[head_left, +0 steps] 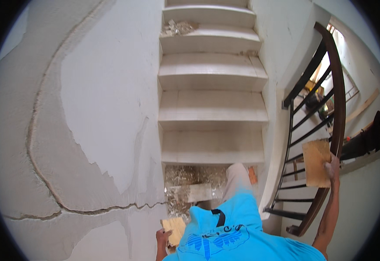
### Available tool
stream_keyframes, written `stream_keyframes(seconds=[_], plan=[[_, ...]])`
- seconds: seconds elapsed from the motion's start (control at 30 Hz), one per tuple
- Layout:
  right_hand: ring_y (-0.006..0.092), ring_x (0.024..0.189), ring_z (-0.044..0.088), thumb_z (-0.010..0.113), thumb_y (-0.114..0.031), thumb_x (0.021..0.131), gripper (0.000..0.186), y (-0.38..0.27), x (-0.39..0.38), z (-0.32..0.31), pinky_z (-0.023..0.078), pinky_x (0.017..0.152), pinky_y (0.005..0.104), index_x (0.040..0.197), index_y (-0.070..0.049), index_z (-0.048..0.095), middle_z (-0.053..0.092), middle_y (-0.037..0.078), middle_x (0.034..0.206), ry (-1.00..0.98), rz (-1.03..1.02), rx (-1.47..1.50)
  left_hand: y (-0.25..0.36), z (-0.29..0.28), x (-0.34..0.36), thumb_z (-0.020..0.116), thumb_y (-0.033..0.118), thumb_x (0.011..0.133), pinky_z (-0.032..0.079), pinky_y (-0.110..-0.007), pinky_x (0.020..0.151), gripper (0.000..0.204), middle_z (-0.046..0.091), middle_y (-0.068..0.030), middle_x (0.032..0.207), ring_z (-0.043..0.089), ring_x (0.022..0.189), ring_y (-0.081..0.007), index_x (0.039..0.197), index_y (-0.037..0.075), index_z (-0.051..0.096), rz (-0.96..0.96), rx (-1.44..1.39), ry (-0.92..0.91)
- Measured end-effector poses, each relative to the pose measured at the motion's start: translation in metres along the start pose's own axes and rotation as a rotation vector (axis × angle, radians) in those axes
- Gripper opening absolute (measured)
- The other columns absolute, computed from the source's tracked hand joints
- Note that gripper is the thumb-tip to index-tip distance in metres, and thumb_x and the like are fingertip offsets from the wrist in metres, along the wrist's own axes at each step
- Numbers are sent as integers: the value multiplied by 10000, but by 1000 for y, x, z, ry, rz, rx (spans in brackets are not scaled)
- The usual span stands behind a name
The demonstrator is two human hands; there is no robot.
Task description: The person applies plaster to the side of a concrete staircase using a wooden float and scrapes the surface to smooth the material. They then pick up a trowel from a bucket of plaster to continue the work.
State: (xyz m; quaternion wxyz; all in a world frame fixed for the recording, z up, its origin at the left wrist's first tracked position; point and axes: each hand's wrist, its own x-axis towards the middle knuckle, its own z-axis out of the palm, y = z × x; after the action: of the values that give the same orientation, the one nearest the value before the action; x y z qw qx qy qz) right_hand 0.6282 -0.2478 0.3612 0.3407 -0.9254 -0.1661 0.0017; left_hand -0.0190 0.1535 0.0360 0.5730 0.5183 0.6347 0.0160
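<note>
A plain staircase [213,104], pale in its treads, rises between a wall and a railing; at its foot, the person's left hand [161,239] holds a yellowish slab [177,226] by its near edge, the fingers closed around that edge, just beside the blue shirt [229,226]; the right hand [333,167], on the extended arm, has its fingers bent over the right edge of a tan board [316,163], a flat rectangular piece held upright in view; this board overlaps the brown handrail [339,87] and its black bars [314,126], though whether it touches them cannot be told; one bent leg in pale trousers [237,179] stands over the lowest visible step, which carries loose debris [179,175] and, to the right of the leg, a reddish fragment [252,175]; a further heap of rubble [179,28] lies at the left end of an upper step; the left wall [98,108] bears patches of grey and white and a long, branching groove [30,135].
</note>
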Motion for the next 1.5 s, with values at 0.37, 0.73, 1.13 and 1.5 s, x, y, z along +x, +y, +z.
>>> stream_keyframes(seconds=[0.37,0.73,1.13,1.5], plan=[[138,767,609,455,11,575,490,-45,0,28,479,740,269,1042,62,596,652,96,811,-13,-64,23,-47,0,-1,747,97,662,525,-312,660,285,706,-110,795,673,696,-190,910,-38,710,-18,-213,63],[144,750,632,485,3,597,437,-37,-4,27,491,732,274,1012,49,614,671,106,799,67,-107,12,-101,21,19,740,128,726,419,-278,441,225,623,-37,687,527,521,-120,914,22,674,203,-311,24],[202,755,666,510,-23,606,389,-51,-10,27,499,720,308,974,45,615,669,158,775,78,-148,-28,-104,20,9,743,169,745,483,-295,573,260,665,-39,768,577,641,-127,942,8,689,218,-147,50],[218,803,659,494,1,620,436,-32,-2,29,489,772,302,1040,45,599,669,151,831,60,-157,-27,-101,17,-21,802,238,656,506,-339,574,344,646,-78,656,611,571,-182,861,-18,697,130,-285,155]])
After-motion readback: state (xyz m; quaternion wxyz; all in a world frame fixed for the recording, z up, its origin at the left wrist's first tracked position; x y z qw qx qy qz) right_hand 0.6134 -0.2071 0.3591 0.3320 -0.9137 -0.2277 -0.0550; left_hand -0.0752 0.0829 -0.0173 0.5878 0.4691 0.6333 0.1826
